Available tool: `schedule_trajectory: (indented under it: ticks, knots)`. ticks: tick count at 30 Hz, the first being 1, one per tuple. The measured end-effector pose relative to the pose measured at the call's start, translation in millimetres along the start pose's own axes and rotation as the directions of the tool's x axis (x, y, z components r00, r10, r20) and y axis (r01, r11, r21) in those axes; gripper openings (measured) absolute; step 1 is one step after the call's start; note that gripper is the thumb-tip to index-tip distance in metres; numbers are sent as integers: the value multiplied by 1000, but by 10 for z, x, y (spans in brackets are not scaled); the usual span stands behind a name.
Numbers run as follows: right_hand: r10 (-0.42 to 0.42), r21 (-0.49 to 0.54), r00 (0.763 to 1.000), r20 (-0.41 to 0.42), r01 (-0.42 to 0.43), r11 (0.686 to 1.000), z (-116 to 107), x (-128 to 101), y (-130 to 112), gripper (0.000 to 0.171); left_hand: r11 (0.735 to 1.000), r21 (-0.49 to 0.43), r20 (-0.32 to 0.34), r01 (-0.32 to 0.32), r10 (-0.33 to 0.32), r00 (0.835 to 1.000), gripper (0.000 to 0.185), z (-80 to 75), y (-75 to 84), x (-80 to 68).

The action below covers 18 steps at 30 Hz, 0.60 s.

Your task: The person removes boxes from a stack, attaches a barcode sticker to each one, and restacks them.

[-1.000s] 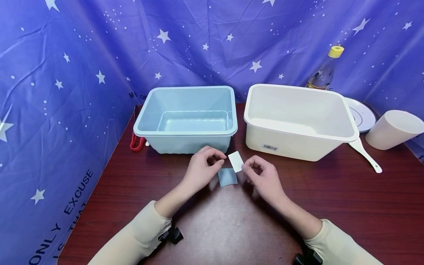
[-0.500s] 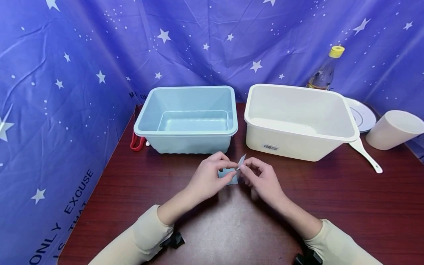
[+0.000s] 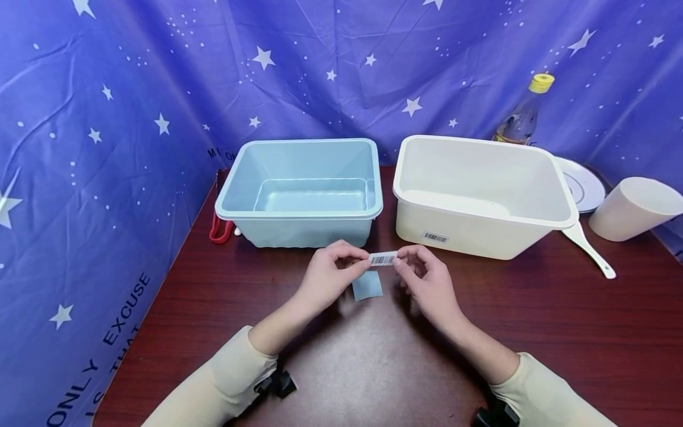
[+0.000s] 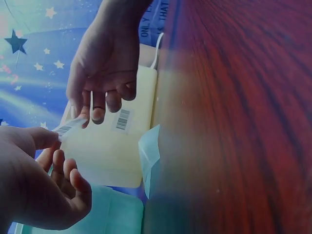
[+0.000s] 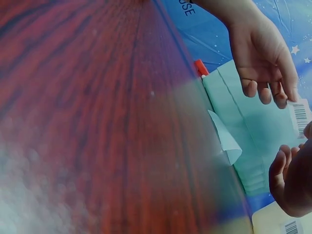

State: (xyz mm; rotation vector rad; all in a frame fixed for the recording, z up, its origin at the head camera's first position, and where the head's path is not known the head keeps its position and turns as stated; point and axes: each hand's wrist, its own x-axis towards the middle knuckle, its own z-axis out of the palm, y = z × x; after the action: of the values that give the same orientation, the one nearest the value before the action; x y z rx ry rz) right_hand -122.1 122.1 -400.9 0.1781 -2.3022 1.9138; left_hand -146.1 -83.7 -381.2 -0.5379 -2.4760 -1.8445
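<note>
A small white barcode sticker [image 3: 383, 259] is stretched between my two hands, its printed side showing in the head view. My left hand [image 3: 326, 276] pinches the left end between thumb and index finger. At the other end, the thumb and fingertips of my right hand [image 3: 427, 283] pinch the sticker. Just below it on the table lies a small light-blue square of paper [image 3: 367, 286], its edge curling up in the right wrist view. Behind the hands stand a light-blue plastic bin [image 3: 304, 231] and a cream bin [image 3: 464, 234], which bears a similar barcode sticker [image 3: 436, 237] on its front.
Right of the cream bin are a white plate [image 3: 584, 184], a white handled utensil [image 3: 589, 249] and a tilted cream cup [image 3: 624, 213]. A yellow-capped bottle [image 3: 520, 118] stands behind it. A red-handled item [image 3: 220, 231] lies by the blue bin's left side.
The white piece, earlier in the right hand and then turned edge-on between both hands, now lies level with its barcode facing up. The left hand has come to grip its left end.
</note>
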Motion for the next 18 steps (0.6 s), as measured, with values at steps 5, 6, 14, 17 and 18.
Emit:
schedule_trajectory:
  ticks: [5, 6, 14, 17, 18]
  knots:
    - [-26, -23, 1000, -16, 25, 999, 26, -5, -22, 10, 999, 7, -18, 51, -51, 999, 7, -27, 18, -15]
    - [-36, -21, 999, -19, 35, 999, 35, -7, -28, 9, 999, 13, -30, 52, -52, 998, 7, -32, 23, -18]
    - [-87, 13, 996, -26, 87, 996, 169, 45, -46, 7, 996, 48, -161, 76, -67, 985, 8, -102, 28, -8]
    - [-84, 13, 996, -26, 85, 996, 250, 90, -57, 6, 995, 60, -213, 79, -65, 975, 7, -148, 14, -5]
    - [-82, 15, 996, -24, 83, 996, 278, 106, -59, 6, 995, 66, -230, 80, -63, 971, 6, -166, 6, -6]
